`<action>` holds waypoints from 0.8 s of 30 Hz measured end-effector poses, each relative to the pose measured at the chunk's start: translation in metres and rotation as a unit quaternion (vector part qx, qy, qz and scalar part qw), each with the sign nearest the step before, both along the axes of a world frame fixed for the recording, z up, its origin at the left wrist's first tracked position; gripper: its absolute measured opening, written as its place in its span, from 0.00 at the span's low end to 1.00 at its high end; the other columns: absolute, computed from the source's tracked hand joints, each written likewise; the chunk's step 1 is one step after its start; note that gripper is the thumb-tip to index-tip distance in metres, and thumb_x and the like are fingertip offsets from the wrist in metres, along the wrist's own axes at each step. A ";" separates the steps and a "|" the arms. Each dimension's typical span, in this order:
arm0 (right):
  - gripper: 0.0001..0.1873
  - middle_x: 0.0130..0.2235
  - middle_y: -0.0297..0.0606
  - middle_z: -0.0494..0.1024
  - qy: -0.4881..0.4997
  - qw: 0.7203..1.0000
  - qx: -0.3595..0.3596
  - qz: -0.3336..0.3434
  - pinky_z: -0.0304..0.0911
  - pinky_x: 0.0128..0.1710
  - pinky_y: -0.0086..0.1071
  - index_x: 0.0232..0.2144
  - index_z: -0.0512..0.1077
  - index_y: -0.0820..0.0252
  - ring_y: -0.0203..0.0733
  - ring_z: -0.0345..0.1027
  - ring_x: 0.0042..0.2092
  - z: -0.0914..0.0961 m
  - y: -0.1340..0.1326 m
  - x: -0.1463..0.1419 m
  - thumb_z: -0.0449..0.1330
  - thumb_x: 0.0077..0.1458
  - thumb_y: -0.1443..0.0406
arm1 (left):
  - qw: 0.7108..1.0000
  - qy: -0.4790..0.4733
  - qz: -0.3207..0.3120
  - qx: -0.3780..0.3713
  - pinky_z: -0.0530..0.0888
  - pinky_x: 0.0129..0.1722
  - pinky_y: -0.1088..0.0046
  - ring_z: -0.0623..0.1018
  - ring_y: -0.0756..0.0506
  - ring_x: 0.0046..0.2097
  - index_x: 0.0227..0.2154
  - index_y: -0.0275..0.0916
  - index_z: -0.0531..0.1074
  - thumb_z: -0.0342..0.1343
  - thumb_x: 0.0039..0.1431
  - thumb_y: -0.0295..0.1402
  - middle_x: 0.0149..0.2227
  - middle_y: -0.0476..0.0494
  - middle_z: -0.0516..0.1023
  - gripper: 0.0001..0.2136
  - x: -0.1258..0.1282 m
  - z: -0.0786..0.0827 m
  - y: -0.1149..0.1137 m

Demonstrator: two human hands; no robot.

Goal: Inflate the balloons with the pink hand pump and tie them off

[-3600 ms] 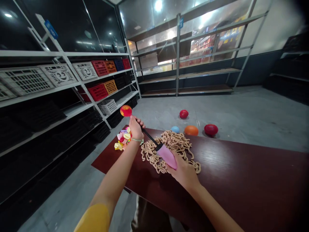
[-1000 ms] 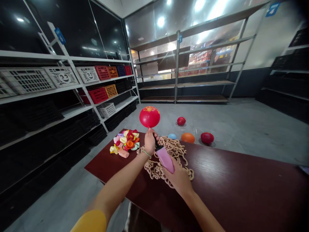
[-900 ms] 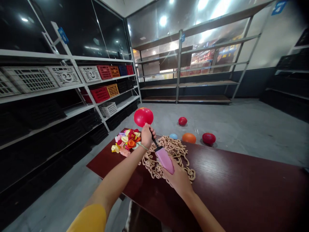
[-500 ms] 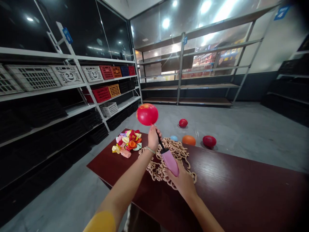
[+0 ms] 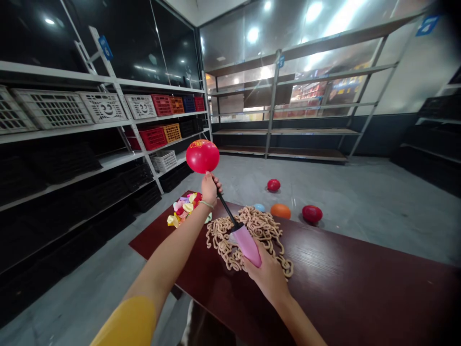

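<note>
Shelving (image 5: 273, 132) is ranged along the back of the room, and on the left side rack (image 5: 118, 96) crates in white, red, orange and blue are lined up. Across the foreground, a dark reddish-brown table (image 5: 345, 274) is spread, its surface catching the light.

And now to the action above it! One red balloon (image 5: 202, 157), rounded out and marked with a yellow pattern on top, is held up by the left hand (image 5: 209, 188), its neck pinched in the fingers, the black end of the pump gripped there too. Down at the other end, the pink body of the pump (image 5: 247, 244) is clasped firmly by the right hand (image 5: 268, 274), with the black rod (image 5: 225, 209) drawn out between the two, slanting over a heap of tan, curly strands (image 5: 259, 221).

Left of that heap, a colourful pile of limp balloons (image 5: 183, 206) is partly hidden by the left arm. Beyond the far edge, on the grey floor (image 5: 234, 178), more inflated balloons are scattered: two red (image 5: 312, 214), one orange (image 5: 280, 211), one light blue (image 5: 259, 207), the last partly covered.
</note>
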State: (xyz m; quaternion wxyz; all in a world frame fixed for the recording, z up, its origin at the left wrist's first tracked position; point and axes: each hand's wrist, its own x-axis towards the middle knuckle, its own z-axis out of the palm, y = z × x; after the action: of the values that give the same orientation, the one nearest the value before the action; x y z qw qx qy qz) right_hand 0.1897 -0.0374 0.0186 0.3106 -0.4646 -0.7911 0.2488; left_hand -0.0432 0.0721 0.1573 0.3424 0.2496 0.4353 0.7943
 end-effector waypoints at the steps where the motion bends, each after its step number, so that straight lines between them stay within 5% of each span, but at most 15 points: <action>1: 0.30 0.53 0.41 0.77 -0.002 1.000 0.000 -0.002 0.66 0.52 0.40 0.61 0.63 0.56 0.50 0.74 0.51 -0.001 0.000 0.001 0.57 0.58 0.55 | 1.000 -0.009 0.002 0.007 0.56 0.14 0.82 0.61 0.55 0.16 0.29 0.42 0.58 0.44 0.67 0.44 0.20 0.57 0.57 0.14 0.000 0.001 -0.001; 9: 0.31 0.49 0.44 0.80 -0.043 0.997 -0.010 -0.061 0.69 0.45 0.41 0.60 0.64 0.57 0.53 0.77 0.46 -0.006 0.009 0.004 0.58 0.57 0.54 | 0.992 -0.037 -0.122 0.011 0.60 0.15 0.81 0.63 0.55 0.18 0.29 0.41 0.59 0.51 0.62 0.49 0.21 0.56 0.61 0.16 0.078 -0.056 -0.032; 12: 0.30 0.48 0.43 0.80 -0.051 0.996 -0.012 -0.067 0.69 0.45 0.42 0.60 0.66 0.55 0.54 0.77 0.46 -0.001 0.009 0.005 0.59 0.56 0.55 | 0.994 -0.018 -0.102 -0.013 0.59 0.14 0.81 0.63 0.55 0.18 0.29 0.41 0.58 0.49 0.63 0.49 0.21 0.56 0.61 0.17 0.089 -0.064 -0.035; 15: 0.30 0.51 0.43 0.79 -0.030 0.998 -0.007 -0.055 0.68 0.48 0.42 0.60 0.65 0.56 0.53 0.75 0.49 0.006 0.006 0.004 0.59 0.56 0.55 | 0.998 0.016 -0.055 -0.036 0.59 0.13 0.81 0.63 0.54 0.17 0.28 0.41 0.58 0.47 0.65 0.48 0.21 0.56 0.61 0.16 0.075 -0.050 -0.028; 21: 0.30 0.54 0.41 0.77 0.001 1.000 0.011 -0.010 0.67 0.52 0.39 0.60 0.65 0.54 0.49 0.74 0.52 0.008 0.000 0.002 0.60 0.56 0.58 | 1.000 0.004 0.005 -0.010 0.57 0.13 0.82 0.61 0.55 0.16 0.29 0.42 0.58 0.43 0.68 0.43 0.20 0.57 0.58 0.14 0.015 0.005 -0.011; 24: 0.30 0.52 0.41 0.78 0.004 1.000 0.014 -0.013 0.67 0.52 0.39 0.60 0.65 0.55 0.49 0.75 0.50 0.007 -0.001 0.002 0.60 0.56 0.57 | 1.000 -0.014 0.002 0.013 0.57 0.13 0.82 0.60 0.55 0.16 0.29 0.42 0.58 0.44 0.68 0.43 0.20 0.57 0.57 0.14 0.010 0.011 -0.015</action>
State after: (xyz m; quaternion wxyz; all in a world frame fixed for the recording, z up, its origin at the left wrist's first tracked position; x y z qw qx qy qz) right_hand 0.1920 -0.0380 0.0251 0.3235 -0.4697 -0.7871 0.2350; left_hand -0.0333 0.0572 0.1679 0.3438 0.2425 0.4206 0.8038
